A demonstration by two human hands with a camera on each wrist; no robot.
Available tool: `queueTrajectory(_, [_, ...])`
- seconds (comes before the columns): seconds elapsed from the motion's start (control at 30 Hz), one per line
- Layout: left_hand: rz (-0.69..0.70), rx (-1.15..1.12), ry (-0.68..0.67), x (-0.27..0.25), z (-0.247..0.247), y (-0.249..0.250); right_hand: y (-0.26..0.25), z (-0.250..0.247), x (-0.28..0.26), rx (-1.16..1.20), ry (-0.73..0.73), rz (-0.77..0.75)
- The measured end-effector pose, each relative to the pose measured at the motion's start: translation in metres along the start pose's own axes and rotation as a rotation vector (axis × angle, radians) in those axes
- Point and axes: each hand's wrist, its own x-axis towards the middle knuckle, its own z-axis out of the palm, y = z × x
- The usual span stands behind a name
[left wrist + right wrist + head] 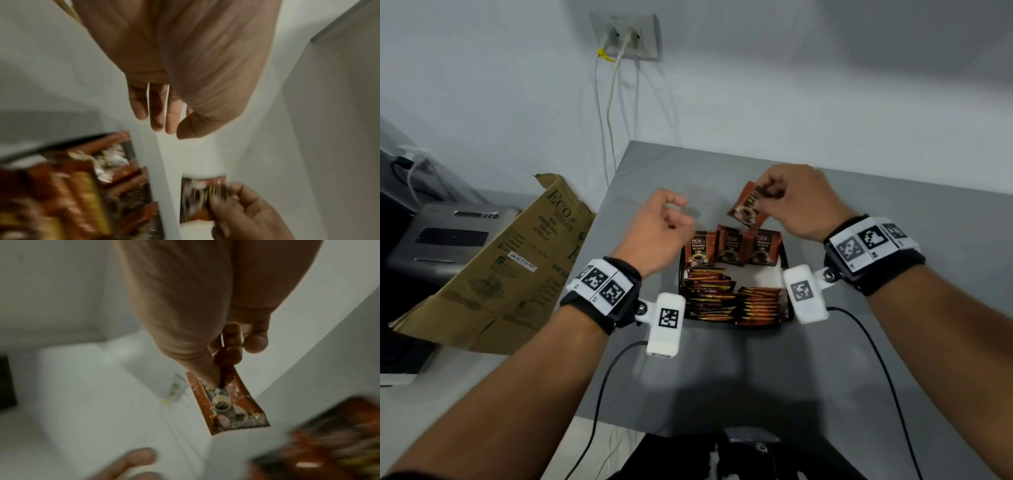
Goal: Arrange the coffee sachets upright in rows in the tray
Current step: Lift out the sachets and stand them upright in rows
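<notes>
Right hand (796,202) pinches a sachet (748,209) above the sachet-filled tray (785,255); left hand (659,228) loosely curled, empty.

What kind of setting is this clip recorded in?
Probably an office pantry or utility corner, not a home kitchen: a plain grey table against a bare wall with a wall socket, a grey machine, maybe a printer, and a flattened tissue-roll carton beside the tray of coffee sachets.
</notes>
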Motion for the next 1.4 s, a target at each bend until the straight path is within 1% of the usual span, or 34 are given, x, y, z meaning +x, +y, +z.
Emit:
queueTrajectory(0.07, [-0.021, 0.079, -0.029, -0.003, -0.002, -0.015, 0.024, 0.005, -0.006, -0.148, -0.086, 0.069])
queueTrajectory(0.13, [-0.031, 0.128, -0.064, -0.006, 0.001, -0.027, 0.042, 0.018, -0.013, -0.264, -0.2, 0.079])
queueTrajectory(0.17, [-0.036, 0.142, -0.078, -0.007, 0.003, -0.031, 0.048, 0.024, -0.015, -0.294, -0.238, 0.077])
queueTrajectory(0.23, [-0.046, 0.159, -0.117, -0.008, 0.006, -0.036, 0.055, 0.033, -0.016, -0.316, -0.264, 0.077])
queueTrajectory(0.33, [-0.056, 0.195, -0.198, -0.009, 0.009, -0.039, 0.061, 0.041, -0.013, -0.364, -0.263, 0.079])
queueTrajectory(0.43, [-0.047, 0.207, -0.234, -0.006, 0.011, -0.042, 0.064, 0.046, -0.011, -0.387, -0.248, 0.084])
queueTrajectory(0.5, [-0.035, 0.23, -0.246, -0.005, 0.012, -0.043, 0.065, 0.048, -0.011, -0.39, -0.21, 0.083])
queueTrajectory(0.63, [-0.014, 0.274, -0.28, -0.002, 0.014, -0.042, 0.061, 0.046, -0.017, -0.37, -0.088, 0.01])
queueTrajectory(0.7, [0.001, 0.304, -0.293, -0.001, 0.016, -0.042, 0.048, 0.043, -0.023, -0.293, -0.095, -0.043])
queueTrajectory(0.8, [0.034, 0.347, -0.273, 0.002, 0.018, -0.043, 0.017, 0.042, -0.032, -0.168, -0.265, -0.101])
queueTrajectory(0.9, [0.066, 0.345, -0.245, 0.003, 0.02, -0.041, -0.002, 0.052, -0.033, -0.203, -0.372, -0.167])
queueTrajectory(0.97, [0.077, 0.335, -0.225, 0.002, 0.021, -0.042, -0.006, 0.062, -0.028, -0.218, -0.427, -0.17])
queueTrajectory(1.13, [0.082, 0.311, -0.189, -0.002, 0.019, -0.049, -0.007, 0.077, -0.022, -0.294, -0.483, -0.175])
queueTrajectory(1.4, [0.088, 0.251, -0.15, -0.012, 0.021, -0.057, -0.005, 0.084, -0.02, -0.31, -0.51, -0.163])
